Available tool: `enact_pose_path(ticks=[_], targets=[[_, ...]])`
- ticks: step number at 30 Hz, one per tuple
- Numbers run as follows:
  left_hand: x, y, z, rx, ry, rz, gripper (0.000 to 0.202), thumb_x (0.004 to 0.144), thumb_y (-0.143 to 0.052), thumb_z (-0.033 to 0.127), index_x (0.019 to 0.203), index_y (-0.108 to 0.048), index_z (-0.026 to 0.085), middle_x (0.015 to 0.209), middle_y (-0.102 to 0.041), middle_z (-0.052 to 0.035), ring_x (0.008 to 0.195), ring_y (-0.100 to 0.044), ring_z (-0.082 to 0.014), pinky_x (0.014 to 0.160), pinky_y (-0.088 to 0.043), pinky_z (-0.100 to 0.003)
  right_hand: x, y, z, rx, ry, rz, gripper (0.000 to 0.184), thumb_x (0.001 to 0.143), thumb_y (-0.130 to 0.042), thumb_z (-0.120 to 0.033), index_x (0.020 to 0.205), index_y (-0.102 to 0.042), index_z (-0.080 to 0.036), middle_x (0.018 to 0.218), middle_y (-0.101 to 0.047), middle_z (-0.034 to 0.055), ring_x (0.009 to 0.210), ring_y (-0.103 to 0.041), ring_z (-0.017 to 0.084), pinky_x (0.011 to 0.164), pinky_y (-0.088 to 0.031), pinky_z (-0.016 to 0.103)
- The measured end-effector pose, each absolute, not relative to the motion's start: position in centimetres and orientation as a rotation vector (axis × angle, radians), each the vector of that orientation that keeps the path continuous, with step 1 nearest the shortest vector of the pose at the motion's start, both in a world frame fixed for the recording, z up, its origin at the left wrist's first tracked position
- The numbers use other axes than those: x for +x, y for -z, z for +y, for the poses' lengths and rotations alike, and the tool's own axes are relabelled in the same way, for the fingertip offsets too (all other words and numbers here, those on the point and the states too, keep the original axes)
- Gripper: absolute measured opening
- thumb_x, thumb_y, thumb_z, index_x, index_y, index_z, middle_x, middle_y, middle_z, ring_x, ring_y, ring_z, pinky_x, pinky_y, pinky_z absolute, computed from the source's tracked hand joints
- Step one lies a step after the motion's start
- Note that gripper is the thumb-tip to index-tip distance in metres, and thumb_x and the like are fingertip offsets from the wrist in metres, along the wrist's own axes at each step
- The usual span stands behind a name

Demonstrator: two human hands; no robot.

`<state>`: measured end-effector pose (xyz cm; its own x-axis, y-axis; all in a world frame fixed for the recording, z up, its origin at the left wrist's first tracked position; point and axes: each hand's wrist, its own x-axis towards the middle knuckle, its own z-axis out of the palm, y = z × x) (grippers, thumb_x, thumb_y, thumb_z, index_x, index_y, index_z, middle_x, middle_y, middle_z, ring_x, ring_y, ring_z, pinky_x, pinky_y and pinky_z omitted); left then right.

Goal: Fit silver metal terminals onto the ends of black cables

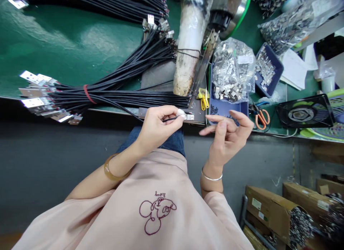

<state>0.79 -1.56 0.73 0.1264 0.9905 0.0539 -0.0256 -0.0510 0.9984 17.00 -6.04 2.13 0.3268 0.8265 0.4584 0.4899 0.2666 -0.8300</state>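
Note:
My left hand [162, 126] pinches a black cable [170, 118] close to its end, with something white wrapped at a fingertip. A small metal connector [189, 117] shows just past those fingers, over the edge of the work plate. To the right, my right hand [228, 131] hangs in the air with its fingers apart and nothing visible in them. Its fingertips are near the front of a blue tray [243, 108], which carries a clear bag of metal connectors [232, 72]. Beside the tray lies a yellow tool [203, 98].
A bundle of black cables [115, 98] tied with a red band stretches across the green table [67, 38]. A wrapped tube [188, 45] stands over the plate. Orange-handled scissors [261, 118], a black fan [305, 113] and a second connector tray [278, 69] lie at the right.

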Motion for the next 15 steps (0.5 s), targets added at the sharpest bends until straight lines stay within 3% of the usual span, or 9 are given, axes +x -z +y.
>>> enact_pose_path(ticks=[2, 5, 9, 15], targets=[[0.9, -0.6, -1.4, 1.315, -1.171, 1.084, 0.01, 0.078, -0.067, 0.019, 0.072, -0.071, 0.014, 0.058, -0.055, 0.0028, 0.052, -0.043, -0.006, 0.047, -0.031, -0.018, 16.9, -2.1, -5.8, -1.387, -0.371, -1.384, 0.009, 0.098, -0.058, -0.023, 0.106, -0.059, -0.027, 0.096, -0.078, -0.0012, 0.064, -0.074, 0.013, 0.06, -0.062, 0.029], [1.2, -0.5, -1.3, 1.381, -1.172, 1.096, 0.01, 0.08, -0.065, 0.018, 0.072, -0.07, 0.014, 0.061, -0.058, 0.002, 0.053, -0.045, -0.0068, 0.049, -0.033, -0.019, 16.7, -1.7, -5.1, -1.37, -0.462, -1.488, 0.004, 0.092, -0.066, -0.022, 0.092, -0.063, -0.023, 0.103, -0.078, 0.0005, 0.081, -0.078, 0.014, 0.072, -0.066, 0.028], [1.5, -0.4, -1.3, 1.416, -1.178, 1.126, 0.011, 0.082, -0.063, 0.016, 0.073, -0.069, 0.015, 0.063, -0.06, 0.0015, 0.056, -0.051, -0.0083, 0.051, -0.034, -0.02, 16.5, -1.2, -4.2, -1.337, -0.61, -1.491, 0.009, 0.09, -0.067, -0.019, 0.084, -0.062, -0.022, 0.103, -0.076, 0.0003, 0.081, -0.077, 0.012, 0.073, -0.067, 0.024], [1.9, -0.3, -1.0, 1.423, -1.23, 1.17, 0.011, 0.08, -0.063, 0.011, 0.07, -0.067, 0.015, 0.06, -0.058, 0.0031, 0.049, -0.038, -0.0052, 0.047, -0.026, -0.021, 16.6, -1.2, -3.6, -1.299, -0.621, -1.501, 0.011, 0.088, -0.066, -0.015, 0.082, -0.059, -0.022, 0.104, -0.076, 0.0013, 0.081, -0.077, 0.013, 0.074, -0.067, 0.025]])
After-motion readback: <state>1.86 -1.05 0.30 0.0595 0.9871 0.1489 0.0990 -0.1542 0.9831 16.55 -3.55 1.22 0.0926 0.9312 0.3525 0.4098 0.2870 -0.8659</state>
